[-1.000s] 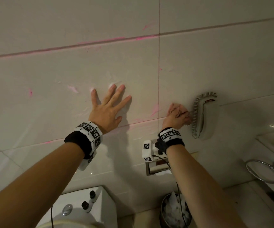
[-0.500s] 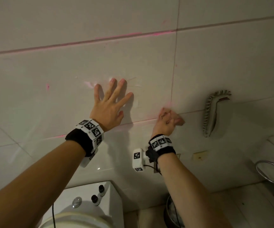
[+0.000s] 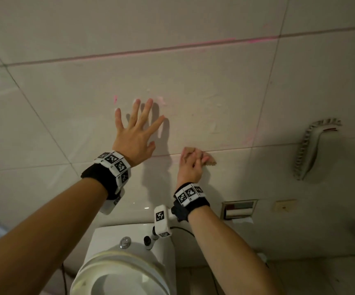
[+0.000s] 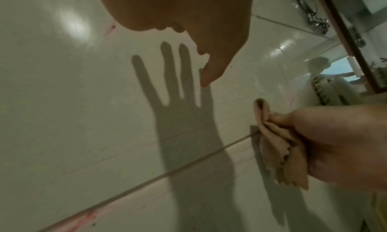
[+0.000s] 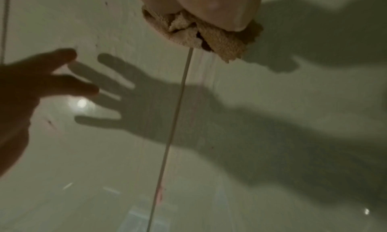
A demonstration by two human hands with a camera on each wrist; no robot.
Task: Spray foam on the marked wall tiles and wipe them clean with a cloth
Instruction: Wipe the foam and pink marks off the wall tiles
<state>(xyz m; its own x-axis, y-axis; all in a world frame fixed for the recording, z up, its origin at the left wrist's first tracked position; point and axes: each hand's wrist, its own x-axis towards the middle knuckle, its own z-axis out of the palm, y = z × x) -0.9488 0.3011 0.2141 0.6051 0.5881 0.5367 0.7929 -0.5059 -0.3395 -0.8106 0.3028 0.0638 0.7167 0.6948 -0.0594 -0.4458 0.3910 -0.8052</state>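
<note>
The cream wall tiles [image 3: 204, 92] carry pink marks along the grout lines and faint smears. My left hand [image 3: 136, 128] is spread with straight fingers in front of the wall tile; its shadow shows beside it. Lower and to the right, my right hand [image 3: 192, 165] grips a bunched tan cloth [image 3: 209, 161] and holds it against the horizontal grout line. From the left wrist, the cloth [image 4: 280, 149] hangs folded from the fingers [image 4: 280, 119]. Under the palm in the right wrist view, the cloth [image 5: 209, 36] sits at the grout line. No foam spray can is in view.
A toilet [image 3: 125, 271] with its cistern [image 3: 134, 233] stands directly below my arms. A brush-like fixture [image 3: 312, 145] hangs on the wall at the right. A recessed paper holder [image 3: 239, 208] and a small wall plate [image 3: 284, 207] sit lower right.
My right hand has slid the cloth leftward along the lower grout line, away from the wall brush fixture. My left hand stays spread at the tile. The head view has turned left and down.
</note>
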